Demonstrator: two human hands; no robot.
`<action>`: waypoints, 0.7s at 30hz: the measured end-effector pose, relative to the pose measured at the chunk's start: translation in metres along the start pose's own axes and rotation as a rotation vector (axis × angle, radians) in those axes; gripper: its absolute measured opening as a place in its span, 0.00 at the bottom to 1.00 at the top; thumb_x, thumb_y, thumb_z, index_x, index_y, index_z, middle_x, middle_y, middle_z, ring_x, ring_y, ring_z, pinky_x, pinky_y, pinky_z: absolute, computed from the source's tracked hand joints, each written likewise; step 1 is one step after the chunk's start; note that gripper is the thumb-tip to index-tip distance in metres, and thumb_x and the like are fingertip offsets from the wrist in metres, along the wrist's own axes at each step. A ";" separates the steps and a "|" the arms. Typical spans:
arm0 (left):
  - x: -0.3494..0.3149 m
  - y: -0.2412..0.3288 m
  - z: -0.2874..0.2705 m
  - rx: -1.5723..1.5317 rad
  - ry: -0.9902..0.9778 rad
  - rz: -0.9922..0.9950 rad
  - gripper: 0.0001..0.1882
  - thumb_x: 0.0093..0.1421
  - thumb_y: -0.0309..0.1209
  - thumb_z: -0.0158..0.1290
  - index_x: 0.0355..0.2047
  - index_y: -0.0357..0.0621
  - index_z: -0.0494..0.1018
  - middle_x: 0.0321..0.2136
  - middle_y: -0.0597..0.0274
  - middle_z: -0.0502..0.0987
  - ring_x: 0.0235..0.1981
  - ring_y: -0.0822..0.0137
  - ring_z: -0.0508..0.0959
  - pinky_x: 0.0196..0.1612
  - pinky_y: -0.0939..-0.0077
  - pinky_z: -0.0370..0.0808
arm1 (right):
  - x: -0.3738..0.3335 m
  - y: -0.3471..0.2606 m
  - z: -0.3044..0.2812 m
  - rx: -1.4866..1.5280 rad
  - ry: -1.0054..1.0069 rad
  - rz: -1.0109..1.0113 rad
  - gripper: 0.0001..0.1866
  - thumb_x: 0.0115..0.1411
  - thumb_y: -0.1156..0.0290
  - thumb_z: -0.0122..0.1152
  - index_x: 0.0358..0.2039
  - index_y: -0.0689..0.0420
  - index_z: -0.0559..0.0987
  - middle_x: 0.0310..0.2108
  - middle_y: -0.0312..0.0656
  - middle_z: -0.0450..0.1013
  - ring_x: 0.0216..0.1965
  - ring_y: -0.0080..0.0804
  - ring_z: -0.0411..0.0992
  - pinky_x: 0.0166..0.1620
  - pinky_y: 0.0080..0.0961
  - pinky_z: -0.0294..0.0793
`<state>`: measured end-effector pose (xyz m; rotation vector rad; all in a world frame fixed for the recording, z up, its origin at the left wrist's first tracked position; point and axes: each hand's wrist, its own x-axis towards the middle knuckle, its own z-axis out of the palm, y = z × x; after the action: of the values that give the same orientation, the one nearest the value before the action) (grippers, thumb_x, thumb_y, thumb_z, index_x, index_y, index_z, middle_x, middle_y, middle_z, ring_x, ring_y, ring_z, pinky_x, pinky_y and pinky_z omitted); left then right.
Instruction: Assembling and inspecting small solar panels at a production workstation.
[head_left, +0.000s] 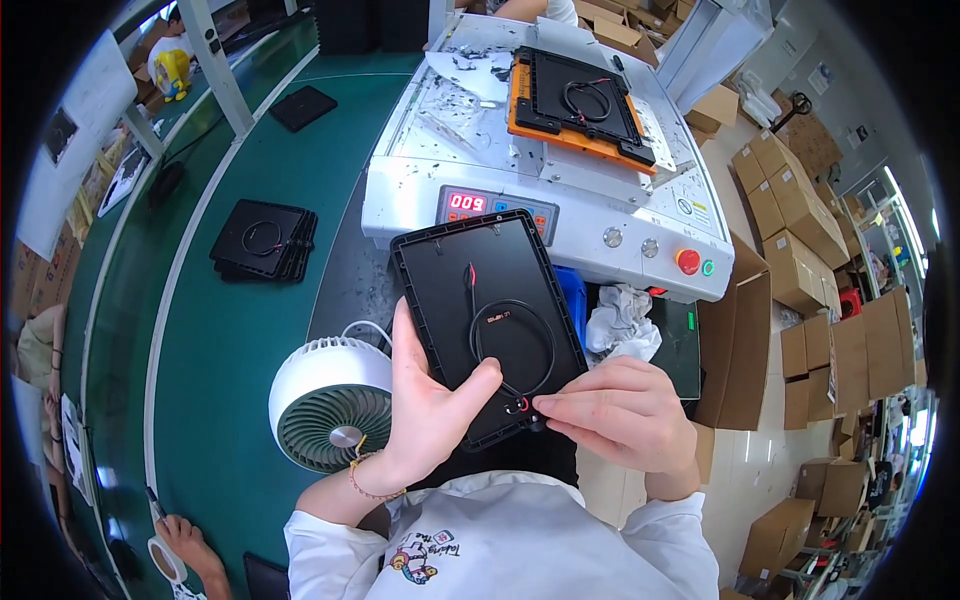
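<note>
My left hand (pixel 435 400) grips a black rectangular plastic panel (pixel 440 265) with a raised rim, tilted in front of my body. Its thumb presses on a coiled black cable (pixel 553 345) lying on the panel's inner face. One end of the cable shows red wire near the panel's top. At the lower right corner, my right hand (pixel 625 415) pinches the cable's other end, where thin red and dark wires show. The fingertips partly hide that end.
A white machine (pixel 560 215) with a lit display and red button stands ahead, bearing a similar panel (pixel 560 90) on an orange fixture (pixel 520 95). A white fan (pixel 335 400), stacked black panels (pixel 262 240) and the green work surface (pixel 230 370) are left; an open carton (pixel 735 340) is right.
</note>
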<state>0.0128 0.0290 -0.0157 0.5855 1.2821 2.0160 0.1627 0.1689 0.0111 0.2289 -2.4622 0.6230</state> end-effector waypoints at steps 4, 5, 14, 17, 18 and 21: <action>0.003 -0.001 0.001 -0.006 -0.020 0.001 0.37 0.53 0.12 0.50 0.62 0.36 0.50 0.52 0.54 0.68 0.52 0.67 0.73 0.53 0.72 0.75 | -0.001 0.002 -0.004 0.008 0.009 -0.045 0.14 0.43 0.76 0.74 0.33 0.57 0.84 0.31 0.35 0.81 0.31 0.28 0.78 0.32 0.22 0.73; 0.002 -0.001 0.000 -0.004 -0.018 0.003 0.37 0.53 0.12 0.50 0.62 0.36 0.50 0.52 0.54 0.68 0.52 0.67 0.73 0.53 0.72 0.75 | -0.001 0.002 -0.005 -0.031 0.035 -0.002 0.17 0.45 0.76 0.73 0.38 0.59 0.83 0.36 0.39 0.80 0.36 0.33 0.77 0.37 0.26 0.74; -0.008 -0.022 0.020 -0.255 0.005 0.034 0.40 0.61 0.16 0.53 0.67 0.45 0.43 0.59 0.55 0.62 0.58 0.65 0.69 0.59 0.70 0.70 | 0.020 0.011 -0.009 -0.052 -0.138 0.302 0.49 0.55 0.50 0.66 0.64 0.73 0.57 0.62 0.69 0.56 0.58 0.62 0.62 0.61 0.42 0.64; -0.012 -0.023 0.023 -0.327 -0.052 -0.009 0.36 0.65 0.22 0.49 0.68 0.48 0.42 0.62 0.55 0.58 0.62 0.64 0.63 0.62 0.62 0.66 | 0.032 0.002 -0.013 -0.183 -0.248 0.354 0.62 0.43 0.37 0.71 0.65 0.71 0.56 0.62 0.67 0.56 0.59 0.64 0.61 0.61 0.45 0.64; -0.012 -0.022 0.023 -0.406 -0.074 -0.049 0.35 0.66 0.24 0.48 0.68 0.48 0.42 0.63 0.55 0.57 0.64 0.63 0.60 0.63 0.59 0.64 | 0.034 0.001 -0.015 -0.199 -0.281 0.361 0.60 0.44 0.37 0.71 0.64 0.70 0.58 0.62 0.67 0.55 0.57 0.64 0.62 0.60 0.46 0.65; -0.009 0.011 0.020 -0.070 -0.237 -0.107 0.34 0.70 0.32 0.42 0.69 0.48 0.38 0.65 0.54 0.55 0.65 0.61 0.58 0.63 0.60 0.62 | 0.036 -0.001 -0.029 -0.201 -0.276 0.377 0.58 0.44 0.40 0.71 0.64 0.69 0.60 0.62 0.67 0.54 0.57 0.65 0.61 0.59 0.47 0.65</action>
<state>0.0291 0.0306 0.0026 0.6856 1.0748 1.8346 0.1479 0.1816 0.0534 -0.2511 -2.8412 0.5168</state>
